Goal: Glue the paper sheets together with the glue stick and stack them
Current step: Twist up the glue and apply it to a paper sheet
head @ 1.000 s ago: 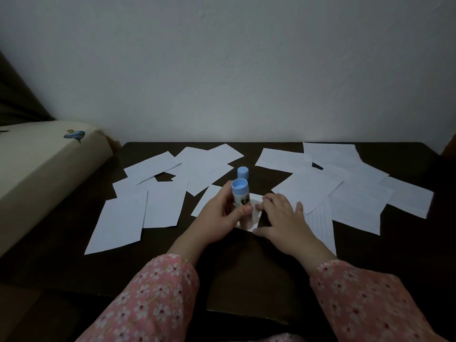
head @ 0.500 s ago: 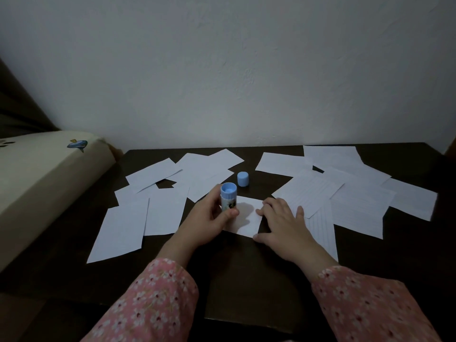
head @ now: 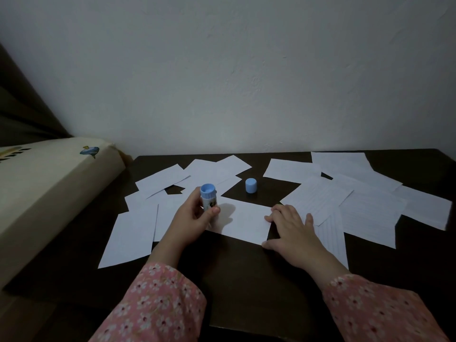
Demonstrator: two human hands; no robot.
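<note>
My left hand (head: 191,217) grips a blue-and-white glue stick (head: 209,199), held upside down with its tip on the left end of a white paper sheet (head: 243,220) lying on the dark table (head: 237,267). Fingers of my right hand (head: 292,233) press flat on that sheet's right edge. The glue stick's blue cap (head: 251,185) stands alone on the table just behind the sheet. Several more white sheets lie scattered to the left (head: 129,239) and lined ones to the right (head: 370,213).
A cream mattress or cushion edge (head: 49,183) runs along the table's left side. A white wall (head: 234,70) stands right behind the table. Pink flowered sleeves cover both forearms near the table's front edge.
My left hand has slid the glue stick leftward along the sheet, uncovering more of the paper. My right hand has stayed on the sheet's right edge.
</note>
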